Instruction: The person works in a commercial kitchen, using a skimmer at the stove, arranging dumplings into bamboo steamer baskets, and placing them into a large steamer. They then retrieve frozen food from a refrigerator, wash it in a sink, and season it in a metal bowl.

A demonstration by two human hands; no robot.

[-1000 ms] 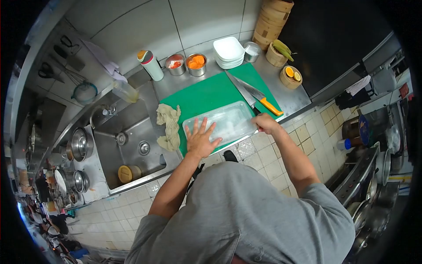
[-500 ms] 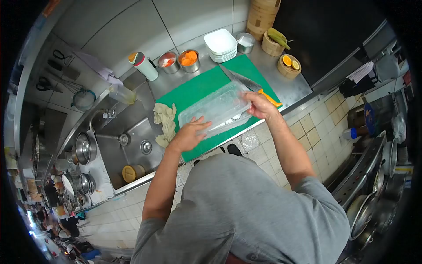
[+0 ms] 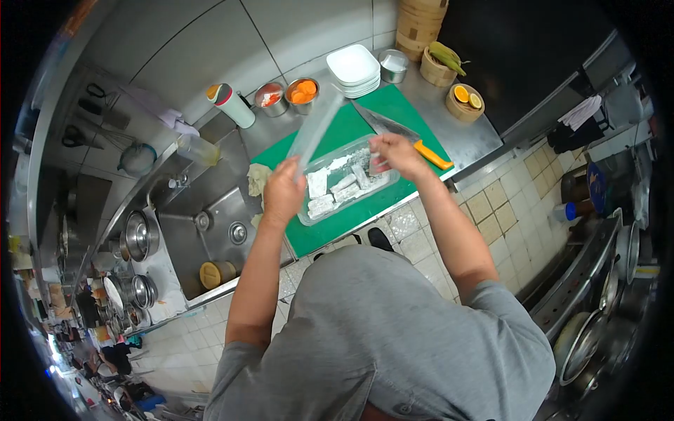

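Note:
My left hand (image 3: pixel 283 193) grips one end of a clear plastic lid (image 3: pixel 317 125), which is tipped up on edge and blurred by motion. Beneath the hands, a clear plastic container (image 3: pixel 309 219) rests on the green cutting board (image 3: pixel 309 242). Several white, powder-coated blocks (image 3: pixel 344 188) lie inside it, with loose white powder toward its far right end. My right hand (image 3: pixel 394 156) is over the container's right end, fingers curled downward; what they pinch is hard to make out. A knife (image 3: pixel 421 149) with an orange handle lies on the board just beyond that hand.
Behind the board stand a tumbler (image 3: pixel 234 107), a metal cup of orange slices (image 3: pixel 302 91), stacked white plates (image 3: pixel 353 67) and a bamboo basket with cut citrus (image 3: pixel 464 105). A steel sink (image 3: pixel 210 242) is at left, with a crumpled cloth (image 3: pixel 258 180) between it and the board.
The lid has come off the container and swung up to the left in my left hand, exposing the white blocks. My right hand has let go of the lid and is over the container.

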